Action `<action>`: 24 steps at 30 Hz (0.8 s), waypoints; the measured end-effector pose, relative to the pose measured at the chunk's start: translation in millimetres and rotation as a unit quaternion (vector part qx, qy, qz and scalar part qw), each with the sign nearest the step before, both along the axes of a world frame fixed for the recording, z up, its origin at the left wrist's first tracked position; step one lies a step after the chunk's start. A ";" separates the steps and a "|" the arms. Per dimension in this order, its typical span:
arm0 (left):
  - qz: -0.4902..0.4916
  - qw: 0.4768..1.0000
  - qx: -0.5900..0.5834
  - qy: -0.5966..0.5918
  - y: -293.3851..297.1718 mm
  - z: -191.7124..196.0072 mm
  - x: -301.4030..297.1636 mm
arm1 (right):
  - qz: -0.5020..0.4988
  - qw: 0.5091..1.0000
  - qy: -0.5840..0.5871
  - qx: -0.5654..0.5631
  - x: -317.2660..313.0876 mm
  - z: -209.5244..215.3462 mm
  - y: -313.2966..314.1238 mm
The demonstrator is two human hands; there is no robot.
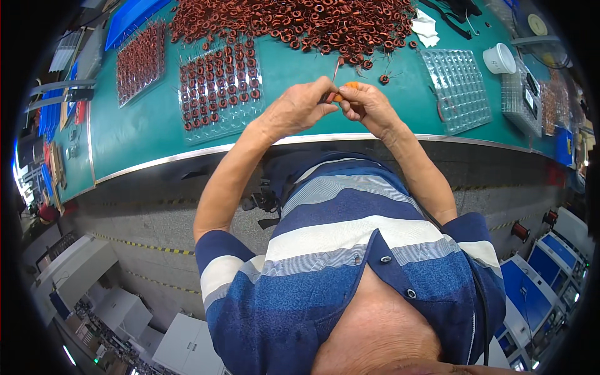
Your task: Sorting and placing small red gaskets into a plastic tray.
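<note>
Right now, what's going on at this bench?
A person in a striped shirt works at a green bench. The left hand and right hand together pinch a small orange ring coil with wire trailing up. Ahead lies a big heap of reddish coils. A clear tray to the left holds coils; the tray on the right looks empty.
</note>
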State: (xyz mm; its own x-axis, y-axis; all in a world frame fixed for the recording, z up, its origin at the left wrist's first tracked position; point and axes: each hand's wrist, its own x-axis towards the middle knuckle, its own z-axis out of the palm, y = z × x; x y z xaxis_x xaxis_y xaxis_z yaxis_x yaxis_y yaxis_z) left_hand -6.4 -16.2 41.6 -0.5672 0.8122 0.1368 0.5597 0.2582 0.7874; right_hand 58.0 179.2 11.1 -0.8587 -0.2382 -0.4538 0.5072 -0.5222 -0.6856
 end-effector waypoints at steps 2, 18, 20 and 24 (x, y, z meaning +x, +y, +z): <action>0.020 0.999 -0.018 0.022 -0.3 -3.5 4.4 | -0.024 0.984 0.058 0.166 2.9 7.1 -5.9; 0.118 0.818 0.301 -0.476 16.7 -24.4 37.2 | -0.109 0.956 0.159 0.219 4.3 13.4 -22.0; 0.141 0.817 0.289 -0.478 19.6 -22.7 37.0 | -0.153 0.955 0.175 0.185 4.8 13.8 -28.7; 0.190 0.805 0.317 -0.464 22.9 -25.0 39.7 | -0.161 0.938 0.167 0.258 5.3 21.0 -32.4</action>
